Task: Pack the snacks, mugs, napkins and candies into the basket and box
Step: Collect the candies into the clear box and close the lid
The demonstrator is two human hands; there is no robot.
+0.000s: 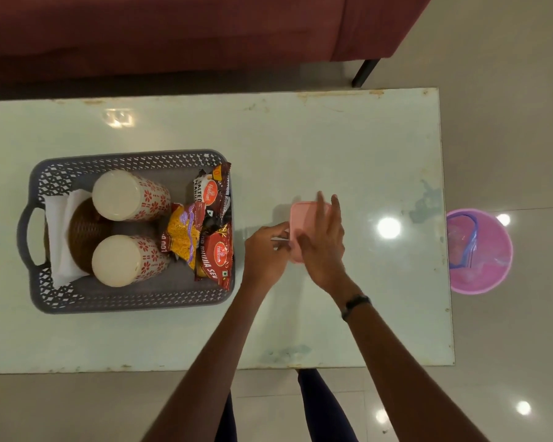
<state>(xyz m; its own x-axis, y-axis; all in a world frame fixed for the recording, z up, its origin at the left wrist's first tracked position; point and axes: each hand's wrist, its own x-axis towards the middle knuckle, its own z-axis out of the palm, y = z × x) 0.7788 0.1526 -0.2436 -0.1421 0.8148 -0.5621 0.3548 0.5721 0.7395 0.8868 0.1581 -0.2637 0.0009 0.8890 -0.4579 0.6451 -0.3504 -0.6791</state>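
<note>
Right hand (321, 247) lies flat on the pink box (297, 231) while left hand (265, 250) fingers pinch its edge; uneven pressure could skid it across the glossy bench (332, 148).

A home living room: a maroon sofa (173, 30) behind a low table (332, 148) on glossy floor tiles (508, 122).
</note>
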